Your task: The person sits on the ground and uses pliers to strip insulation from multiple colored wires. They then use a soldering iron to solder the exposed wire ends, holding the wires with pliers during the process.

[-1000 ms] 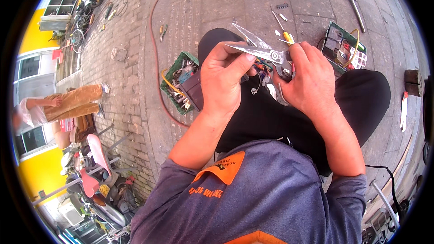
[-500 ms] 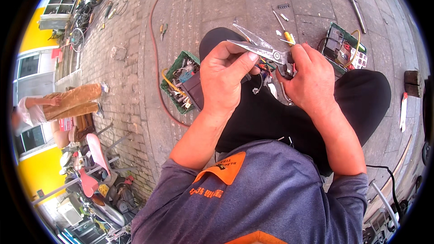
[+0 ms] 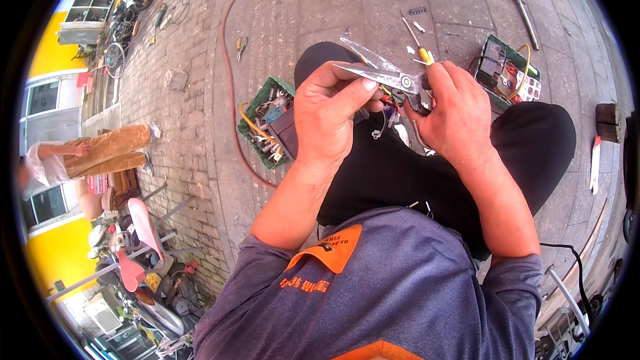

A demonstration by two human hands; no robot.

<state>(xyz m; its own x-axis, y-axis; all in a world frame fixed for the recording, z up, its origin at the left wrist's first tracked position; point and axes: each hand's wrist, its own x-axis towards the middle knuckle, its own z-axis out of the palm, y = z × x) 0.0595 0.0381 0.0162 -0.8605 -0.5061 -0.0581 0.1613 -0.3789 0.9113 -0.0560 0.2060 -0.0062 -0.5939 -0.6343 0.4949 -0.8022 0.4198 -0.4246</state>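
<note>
1. The paved ground [image 3: 300, 10] spreads out beyond both hands and to either side of them.
2. Black trousers [image 3: 533, 137] cover the seated person's folded legs, under and between the hands.
3. One green crate [image 3: 283, 85], loaded with tools and parts, sits to the left of the left hand; a second green crate [image 3: 490, 41] sits ahead of the right hand, off to its right.
4. The right hand [image 3: 457, 103] is closed around the handles of the scissors. The left hand [image 3: 330, 110] is narrowed, thumb against the nearer blade; whether it also pinches something thin there is too small to tell.
5. The scissors [image 3: 406, 82] lie between the hands, blades spread and pointing left. The work at them looks under way rather than finished: the blades are not yet closed, and no finished piece shows.
6. A yellow-handled screwdriver [image 3: 425, 56] lies on the ground just beyond the right hand, out of use.
7. Coloured wires [image 3: 392, 115] show below the scissors, between the hands, apparently loose and not yet tidied.
</note>
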